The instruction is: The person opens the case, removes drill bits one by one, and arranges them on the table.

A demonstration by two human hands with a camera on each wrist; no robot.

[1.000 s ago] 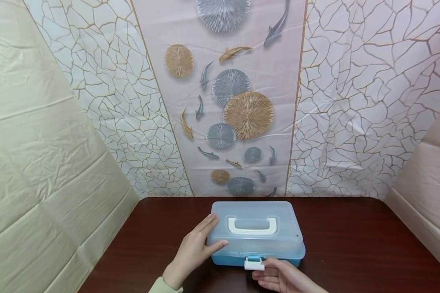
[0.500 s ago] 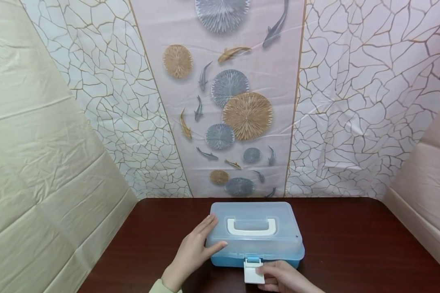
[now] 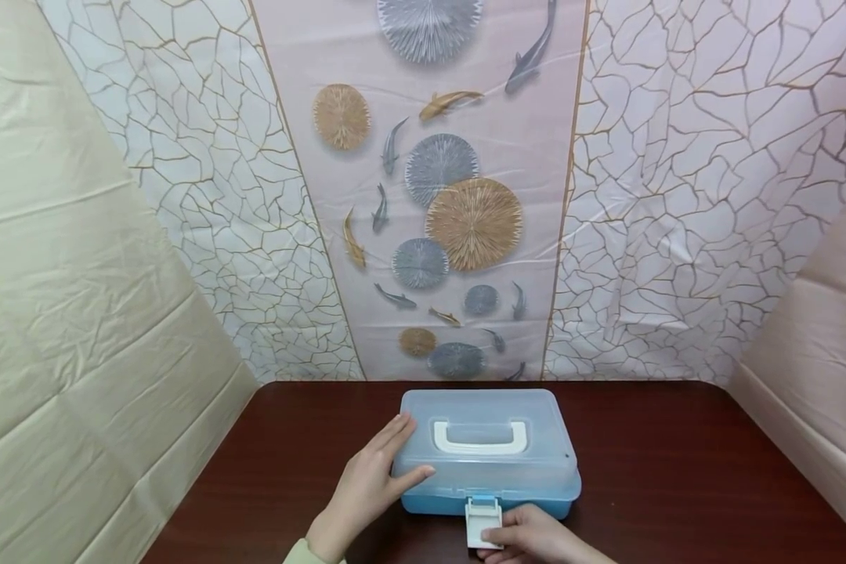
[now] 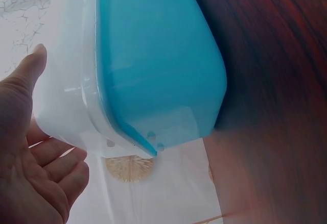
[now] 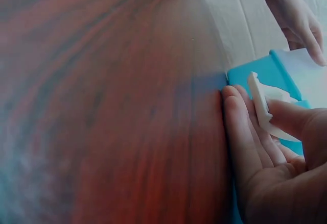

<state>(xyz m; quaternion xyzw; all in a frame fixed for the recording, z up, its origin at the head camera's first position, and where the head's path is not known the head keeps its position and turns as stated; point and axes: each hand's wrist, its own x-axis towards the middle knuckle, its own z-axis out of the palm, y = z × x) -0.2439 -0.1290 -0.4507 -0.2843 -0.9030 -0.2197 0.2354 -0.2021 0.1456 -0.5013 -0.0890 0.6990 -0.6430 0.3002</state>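
A storage box with a blue base (image 4: 163,55) and a translucent lid (image 3: 479,403) stands on the table, its lid down. On the lid lies a white carrying handle (image 3: 479,448). My left hand (image 3: 369,479) rests against the lid's left side, thumb over the front and fingers extended toward the back corner. At the box's front, a white latch (image 3: 482,523) hangs swung out and down from its hinge. My right hand (image 3: 536,536) pinches that latch at its lower right edge, thumb on its inner face; the right wrist view shows the fingers (image 5: 239,124) underneath.
The dark reddish-brown table (image 3: 663,470) reaches to a patterned cloth backdrop (image 3: 465,313) behind the box. Pale cloth panels hang at the left (image 3: 113,352) and right (image 3: 811,376).
The white latch has swung outward and down from the box front, with my right hand moving down along with it. My left hand has kept its place on the lid.
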